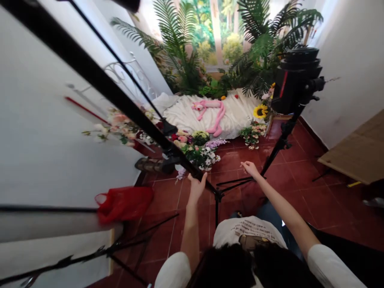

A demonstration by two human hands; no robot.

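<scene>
My left hand (196,187) is wrapped round the lower part of a thick black light stand pole (141,124). The pole slants from the upper left down to tripod legs (218,195) in front of my body. My fingers go partly behind it, and the thumb lies along its right side. My right hand (250,168) is in the air over the tiled floor, to the right of the pole. Its fingers are loosely bent and a little apart, with nothing visible in them. It is nearest to the second stand (277,144), which carries a black studio light (297,80).
Ahead, a pink plush toy (210,105) lies on a white draped cloth (177,114), with artificial flowers (204,150) in front and palm fronds (177,40) behind. A red bag (126,204) and more stand legs (132,240) are at left. A brown board (360,144) stands at right.
</scene>
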